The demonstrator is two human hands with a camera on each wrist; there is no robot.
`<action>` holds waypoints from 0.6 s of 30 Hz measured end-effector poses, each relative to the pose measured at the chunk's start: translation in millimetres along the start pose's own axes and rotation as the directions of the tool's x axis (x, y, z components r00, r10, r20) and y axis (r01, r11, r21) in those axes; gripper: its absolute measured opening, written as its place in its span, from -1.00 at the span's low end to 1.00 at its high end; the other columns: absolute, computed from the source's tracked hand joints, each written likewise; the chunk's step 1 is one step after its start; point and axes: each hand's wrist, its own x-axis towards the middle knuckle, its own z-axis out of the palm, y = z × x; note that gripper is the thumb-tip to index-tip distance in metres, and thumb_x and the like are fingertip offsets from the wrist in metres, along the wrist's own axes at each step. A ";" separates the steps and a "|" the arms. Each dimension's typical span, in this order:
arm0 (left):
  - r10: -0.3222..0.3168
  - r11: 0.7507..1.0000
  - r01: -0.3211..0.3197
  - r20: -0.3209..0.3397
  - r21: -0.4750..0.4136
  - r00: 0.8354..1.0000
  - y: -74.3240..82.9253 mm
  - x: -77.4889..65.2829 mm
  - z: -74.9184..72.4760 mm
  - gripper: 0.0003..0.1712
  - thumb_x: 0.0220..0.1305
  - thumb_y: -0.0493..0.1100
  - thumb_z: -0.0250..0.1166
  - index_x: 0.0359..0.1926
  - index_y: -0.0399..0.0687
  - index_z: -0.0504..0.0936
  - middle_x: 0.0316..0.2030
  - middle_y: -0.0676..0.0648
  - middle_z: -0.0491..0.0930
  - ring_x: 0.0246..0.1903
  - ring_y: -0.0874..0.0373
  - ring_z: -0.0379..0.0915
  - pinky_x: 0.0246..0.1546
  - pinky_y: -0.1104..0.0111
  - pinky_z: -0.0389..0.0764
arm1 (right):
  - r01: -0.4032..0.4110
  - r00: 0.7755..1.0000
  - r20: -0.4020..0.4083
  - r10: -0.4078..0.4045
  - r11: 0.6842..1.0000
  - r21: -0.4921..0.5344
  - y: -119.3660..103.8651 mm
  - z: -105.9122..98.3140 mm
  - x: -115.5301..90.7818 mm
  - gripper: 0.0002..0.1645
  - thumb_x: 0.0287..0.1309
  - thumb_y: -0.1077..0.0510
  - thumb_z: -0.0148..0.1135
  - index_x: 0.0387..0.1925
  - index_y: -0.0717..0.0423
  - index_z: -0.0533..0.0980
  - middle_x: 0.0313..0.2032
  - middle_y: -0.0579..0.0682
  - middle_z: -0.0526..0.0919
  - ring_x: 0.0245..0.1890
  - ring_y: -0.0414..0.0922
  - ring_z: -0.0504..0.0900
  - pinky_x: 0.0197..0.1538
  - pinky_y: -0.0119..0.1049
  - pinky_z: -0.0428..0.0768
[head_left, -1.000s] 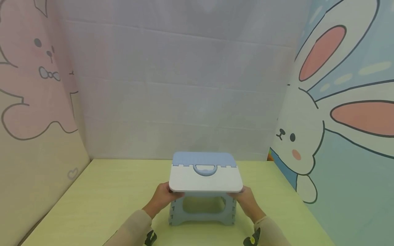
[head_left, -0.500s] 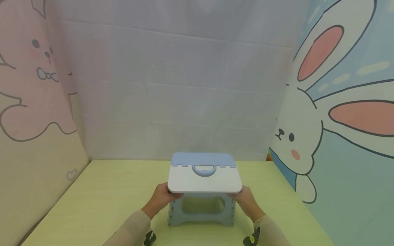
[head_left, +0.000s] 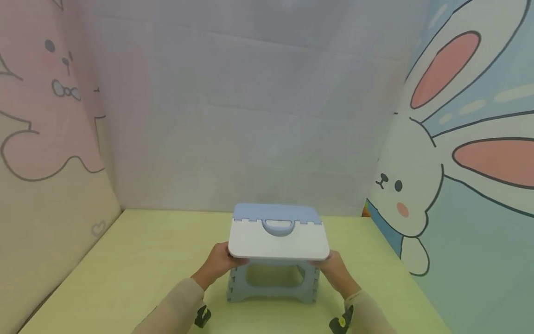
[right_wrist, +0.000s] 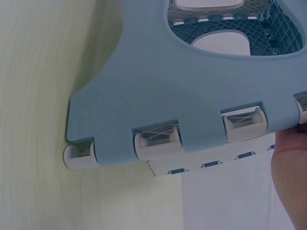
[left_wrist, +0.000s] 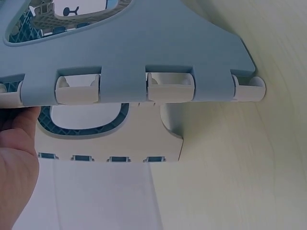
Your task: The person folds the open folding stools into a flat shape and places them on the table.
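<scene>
Cartoon-printed walls (head_left: 471,222) flank a pale yellow table (head_left: 133,269), where a blue-and-white folding stool (head_left: 279,246) sits upright between the person's left hand (head_left: 219,262) and right hand (head_left: 332,270), whose fingers, partly hidden, are clamped on opposite sides just beneath its top.

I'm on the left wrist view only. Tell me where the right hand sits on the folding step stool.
Observer: The right hand holds the right side of the folding step stool, at the near corner of its top.
Operator: Give me the handle's place, if there is one.
Observer: A blue handle lies mid-top, where the light-blue panel meets the white panel.
Operator: Now report the right-hand wall.
Observer: It bears a large white cartoon rabbit with pink inner ears.
</scene>
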 end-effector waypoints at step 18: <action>-0.003 1.000 0.002 0.024 0.012 1.000 3.1 -3.3 -0.2 -0.54 0.06 -0.39 0.41 -0.01 -0.55 0.52 -0.12 -0.39 0.61 -0.13 -0.17 0.58 -0.20 0.18 0.64 | 0.004 0.999 0.037 -0.005 1.000 0.025 -1.7 0.7 -2.0 -0.50 0.13 0.28 0.22 0.07 0.51 0.43 0.01 0.31 0.58 -0.02 -0.03 0.58 0.13 -0.06 0.49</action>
